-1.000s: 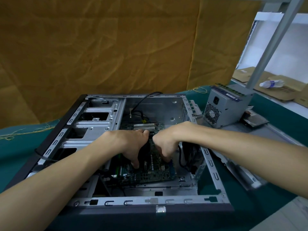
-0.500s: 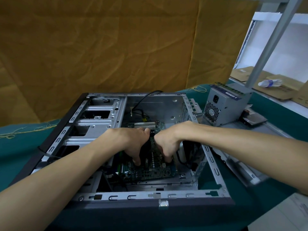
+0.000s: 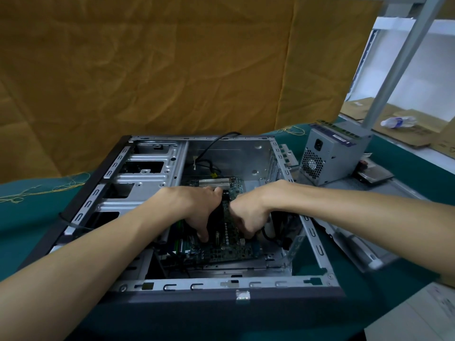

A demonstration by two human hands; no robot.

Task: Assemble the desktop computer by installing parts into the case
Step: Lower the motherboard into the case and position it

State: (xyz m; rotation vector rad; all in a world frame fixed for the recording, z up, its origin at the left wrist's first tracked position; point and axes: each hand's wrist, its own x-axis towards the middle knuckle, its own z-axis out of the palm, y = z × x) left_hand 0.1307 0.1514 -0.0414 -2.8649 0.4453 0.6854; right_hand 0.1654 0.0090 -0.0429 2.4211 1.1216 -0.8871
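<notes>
The open grey computer case [image 3: 229, 284] lies on its side on green cloth. A green motherboard [image 3: 229, 252] sits inside on the case floor, with a black block [image 3: 215, 217] on it. My left hand [image 3: 194, 207] reaches in from the left, its thumb and fingers gripping that black block. My right hand [image 3: 248, 215] comes in from the right with curled fingers at the motherboard's right edge, and its fingertips are hidden. Black cables [image 3: 273, 237] hang just right of it.
A grey power supply [image 3: 330, 156] stands right of the case with a memory stick [image 3: 337, 126] on top. A hard drive [image 3: 374, 174] and the case side panel [image 3: 357, 242] lie to the right. A grey metal post [image 3: 398, 62] rises behind them. Drive bays [image 3: 145, 178] fill the case's left side.
Both hands stay on the motherboard in nearly the same grip. The view has shifted slightly, and my fingers sit a little deeper in the case.
</notes>
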